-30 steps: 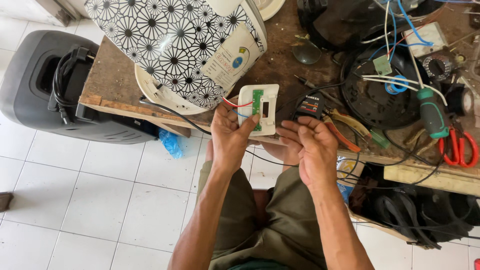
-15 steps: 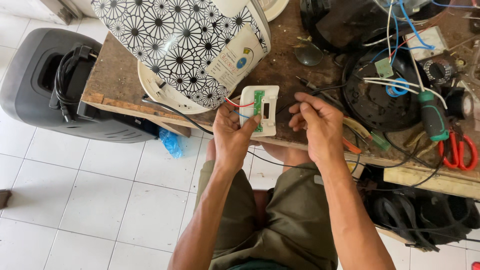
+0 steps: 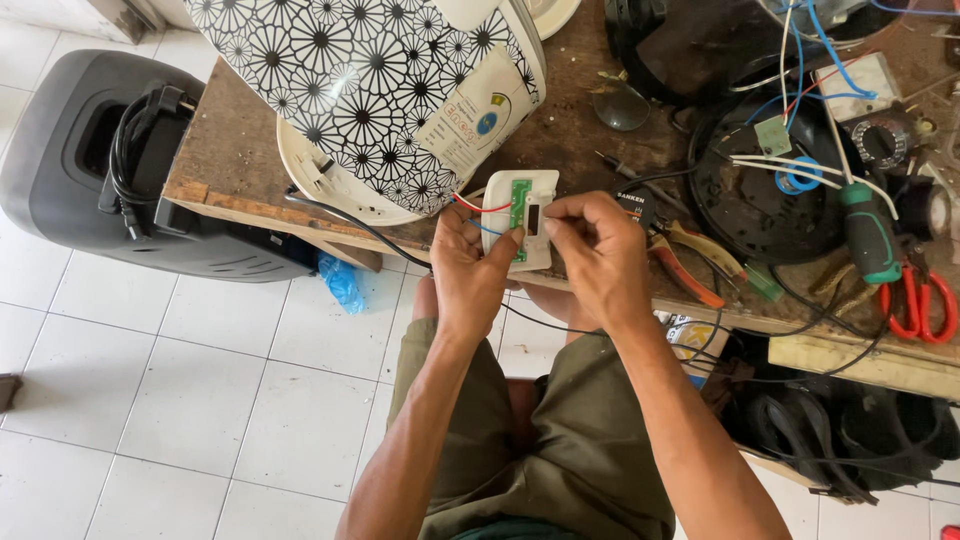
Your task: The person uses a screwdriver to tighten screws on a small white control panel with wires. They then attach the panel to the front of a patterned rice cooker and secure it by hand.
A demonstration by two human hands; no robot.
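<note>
Gripping a white panel (image 3: 520,232) with both hands (image 3: 470,272) (image 3: 598,250) clamped, beside the cooker's cream rectangular label (image 3: 475,120).

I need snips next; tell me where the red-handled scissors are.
In the head view, the red-handled scissors lie at the workbench's far right edge, just right of the green-handled screwdriver.

The white control panel (image 3: 522,222) held at the worktop's edge is smooth, matt plastic, with a green circuit board set in it. The rice cooker body (image 3: 370,90) beside it has a glossy shell printed with black flowers and a paper label. The worktop (image 3: 230,165) is rough, worn wood. The pliers (image 3: 690,262) have orange plastic grips; the floor (image 3: 200,400) is glossy white tile.
</note>
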